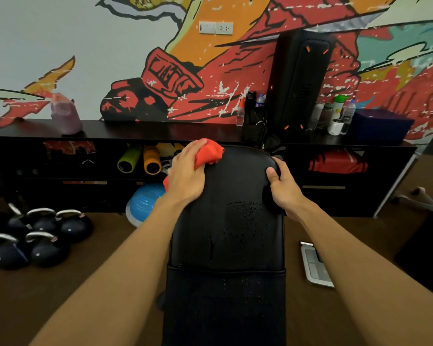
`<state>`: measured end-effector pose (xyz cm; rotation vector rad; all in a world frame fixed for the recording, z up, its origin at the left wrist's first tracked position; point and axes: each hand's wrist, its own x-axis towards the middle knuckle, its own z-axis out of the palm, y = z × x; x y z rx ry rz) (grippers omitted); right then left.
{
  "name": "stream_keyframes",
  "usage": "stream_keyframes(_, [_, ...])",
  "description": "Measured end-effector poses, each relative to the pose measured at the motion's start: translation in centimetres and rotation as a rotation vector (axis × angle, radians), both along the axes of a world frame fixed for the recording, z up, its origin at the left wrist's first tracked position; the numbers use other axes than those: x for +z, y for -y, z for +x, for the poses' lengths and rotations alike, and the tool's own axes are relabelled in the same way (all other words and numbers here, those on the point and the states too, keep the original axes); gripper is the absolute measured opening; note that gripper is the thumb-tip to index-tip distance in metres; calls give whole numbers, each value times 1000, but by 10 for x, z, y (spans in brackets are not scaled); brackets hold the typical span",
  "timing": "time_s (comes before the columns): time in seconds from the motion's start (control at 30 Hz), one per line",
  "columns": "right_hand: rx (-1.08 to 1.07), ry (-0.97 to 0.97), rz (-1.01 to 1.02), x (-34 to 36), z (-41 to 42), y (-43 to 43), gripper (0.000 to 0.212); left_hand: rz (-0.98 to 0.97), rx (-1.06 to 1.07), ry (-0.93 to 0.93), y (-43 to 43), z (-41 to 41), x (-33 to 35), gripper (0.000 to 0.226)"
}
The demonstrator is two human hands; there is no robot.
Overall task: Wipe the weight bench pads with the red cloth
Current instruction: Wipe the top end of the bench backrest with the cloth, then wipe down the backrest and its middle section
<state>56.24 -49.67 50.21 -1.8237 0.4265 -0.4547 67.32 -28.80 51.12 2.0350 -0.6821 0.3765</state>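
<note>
A black weight bench runs away from me down the middle, with its back pad [230, 196] farther off and its seat pad [225, 308] nearest. Water droplets speckle both pads. My left hand [185, 173] grips the bunched red cloth [209, 152] and presses it on the far left corner of the back pad. On the far right edge of that same pad, my right hand [283, 186] holds on, thumb on top and fingers wrapped over the side.
Several kettlebells [35, 236] stand on the floor at left. A blue ball [143, 203] lies beside the bench. A grey scale [315, 265] lies on the floor at right. Behind the bench, a black shelf unit [160, 131] carries bottles and a tall black speaker [298, 81].
</note>
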Motion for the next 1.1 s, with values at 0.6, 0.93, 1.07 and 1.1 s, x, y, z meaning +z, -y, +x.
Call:
stream_keyframes(0.6, [35, 14, 88, 3, -7, -3, 43, -132, 247, -106, -1, -51, -19, 56])
stream_keyframes(0.93, [53, 53, 75, 2, -5, 0, 35, 501, 0, 180, 89, -48, 34, 66])
stream_keyframes(1.07, [50, 126, 148, 3, -12, -2, 31, 445, -125, 189, 101, -73, 19, 73])
stream_keyframes(1.1, [55, 148, 194, 3, -16, -3, 34, 419, -171, 174, 99, -78, 15, 74])
